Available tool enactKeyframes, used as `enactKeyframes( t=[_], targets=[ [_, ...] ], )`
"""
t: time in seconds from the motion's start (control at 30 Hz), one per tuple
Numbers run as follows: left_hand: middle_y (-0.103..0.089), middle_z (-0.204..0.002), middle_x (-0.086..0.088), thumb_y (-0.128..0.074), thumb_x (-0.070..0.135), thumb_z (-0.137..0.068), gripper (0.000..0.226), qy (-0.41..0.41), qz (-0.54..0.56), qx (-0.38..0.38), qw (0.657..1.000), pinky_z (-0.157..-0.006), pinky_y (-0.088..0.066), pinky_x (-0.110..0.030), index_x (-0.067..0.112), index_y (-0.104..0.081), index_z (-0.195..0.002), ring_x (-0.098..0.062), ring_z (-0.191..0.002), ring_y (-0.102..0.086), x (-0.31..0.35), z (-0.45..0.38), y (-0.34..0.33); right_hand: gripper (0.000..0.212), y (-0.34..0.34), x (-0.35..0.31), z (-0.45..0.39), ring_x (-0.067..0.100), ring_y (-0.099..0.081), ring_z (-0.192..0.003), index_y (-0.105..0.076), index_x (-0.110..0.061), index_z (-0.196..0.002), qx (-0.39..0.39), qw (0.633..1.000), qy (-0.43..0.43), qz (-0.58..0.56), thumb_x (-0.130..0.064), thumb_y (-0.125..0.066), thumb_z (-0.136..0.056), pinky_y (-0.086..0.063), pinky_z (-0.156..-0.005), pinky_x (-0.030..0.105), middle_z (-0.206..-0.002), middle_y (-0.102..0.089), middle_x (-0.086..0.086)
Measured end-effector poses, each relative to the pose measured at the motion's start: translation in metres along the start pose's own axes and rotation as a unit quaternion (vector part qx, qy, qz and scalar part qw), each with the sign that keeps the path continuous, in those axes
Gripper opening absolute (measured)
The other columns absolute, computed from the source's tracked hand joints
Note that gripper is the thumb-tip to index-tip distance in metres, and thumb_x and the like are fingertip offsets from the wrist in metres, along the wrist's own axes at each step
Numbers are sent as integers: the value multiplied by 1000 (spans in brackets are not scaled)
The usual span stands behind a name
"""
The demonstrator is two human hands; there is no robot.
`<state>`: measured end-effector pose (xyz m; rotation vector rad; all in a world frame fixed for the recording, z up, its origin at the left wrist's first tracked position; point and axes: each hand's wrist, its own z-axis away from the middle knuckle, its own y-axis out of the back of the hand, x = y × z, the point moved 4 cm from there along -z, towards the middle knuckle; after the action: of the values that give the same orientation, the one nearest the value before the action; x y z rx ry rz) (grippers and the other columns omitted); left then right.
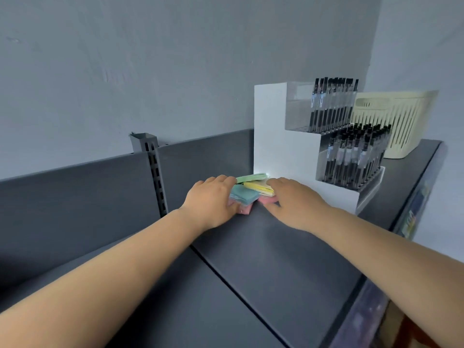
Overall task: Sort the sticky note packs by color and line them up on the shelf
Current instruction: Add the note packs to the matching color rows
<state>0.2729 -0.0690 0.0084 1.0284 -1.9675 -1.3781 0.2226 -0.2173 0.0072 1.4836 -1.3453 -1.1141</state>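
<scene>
Shelf (276, 259) of dark grey metal runs under both my forearms, its back panel standing along the far edge with a slotted upright post (155, 172) at the left. My left hand (213, 199) lies palm down on the left side of a small heap of sticky note packs, fingers curved over the blue pack (242, 194) and reaching toward the green pack (251, 177) at the back; whether those fingers actually clamp a pack or only rest on it, I cannot tell. A pink pack (244, 209) pokes out just under the edge of that hand. The heap sits between my two hands, close to the back panel and just beside the foot of the white display stand (281, 146). The yellow pack (258, 188) lies on top toward the right, tilted, touching my right hand (296, 202), whose fingers curl over the heap's right side, with another bit of pink (266, 200) showing under them; the grip there is also hidden from me. Further right, the stand carries two tiers of black pens (351, 151) in clear holders. Behind them, a cream slatted basket (399, 119) stands near the shelf's far right end.
</scene>
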Motion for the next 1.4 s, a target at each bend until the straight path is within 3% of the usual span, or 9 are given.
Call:
enactKeyframes(
  t=[0.1, 0.23, 0.53, 0.7, 0.83, 0.93, 1.23, 1.3, 1.4],
  targets=[
    [-47, -135, 2, -49, 26, -90, 48, 19, 38, 16, 999, -97, -36, -31, 20, -37, -136, -21, -121, -45, 1, -24, -9, 36, -9, 14, -18, 25, -51, -106, -44, -13, -125, 4, 999, -8, -32, -33, -42, -96, -42, -81, 34, -119, -53, 6],
    [-46, -136, 1, -46, 16, -90, 48, 21, 52, 15, 998, -97, -36, -30, 18, -37, -137, -21, -121, -44, 4, -50, -27, 39, -23, 23, -29, 26, -50, -115, -43, -14, -133, 2, 998, 0, -62, -28, -38, -97, -42, -94, 36, -130, -52, 5],
    [-61, -111, 9, -48, 17, -90, 30, 5, 73, 86, 994, -79, -43, -25, 27, -58, -117, -14, -104, -55, -9, -52, -30, 26, -24, 35, -34, 24, -56, -96, -58, -23, -113, 38, 997, 12, -63, -18, -49, -89, -48, -81, 35, -108, -62, 1],
    [-65, -107, 14, -54, 13, -83, 30, -24, 76, 108, 991, -74, -46, -25, 27, -65, -108, -12, -100, -58, -15, -25, -24, 38, -23, 43, -28, 17, -49, -97, -61, -21, -116, 31, 991, -7, -129, -3, -44, -87, -35, -78, 21, -120, -58, -1],
    [-66, -98, 18, -46, 22, -70, 37, -14, 155, 96, 983, -79, -48, -24, 25, -69, -100, -8, -96, -59, -19, -9, -20, 28, -24, 41, -27, 13, -44, -92, -57, -18, -118, 31, 985, -27, -168, -19, -48, -91, -34, -76, 23, -118, -56, 0],
    [-64, -89, 19, -53, 25, -82, 22, 27, 254, 93, 962, -76, -44, -20, 24, -68, -98, -3, -86, -57, -25, -9, -21, 37, -27, 40, -26, 20, -52, -100, -51, -14, -121, 8, 988, -54, -143, -34, -53, -90, -42, -82, 30, -117, -56, 3],
    [-55, -116, 10, -61, 28, -88, 45, 72, 319, -1, 945, -79, -37, -3, 20, -49, -131, -4, -105, -50, -31, -19, -37, 43, -31, 42, -28, 22, -53, -102, -49, -13, -120, -10, 985, -86, -150, -42, -54, -88, -44, -81, 32, -116, -55, 3],
    [-58, -113, 9, -63, 30, -87, 42, 72, 325, -12, 943, -88, -41, -13, 22, -53, -126, -6, -105, -54, -31, -19, -38, 47, -31, 45, -28, 20, -53, -103, -49, -15, -120, 9, 980, -88, -178, -41, -61, -84, -43, -81, 31, -117, -53, 1],
    [-57, -98, 14, -69, 25, -82, 23, 75, 331, 28, 940, -79, -38, -5, 31, -58, -101, -5, -98, -54, -33, -19, -34, 51, -27, 45, -27, 17, -48, -111, -48, -16, -121, 60, 968, -74, -233, -30, -72, -77, -38, -83, 27, -119, -49, -2]
  ],
)
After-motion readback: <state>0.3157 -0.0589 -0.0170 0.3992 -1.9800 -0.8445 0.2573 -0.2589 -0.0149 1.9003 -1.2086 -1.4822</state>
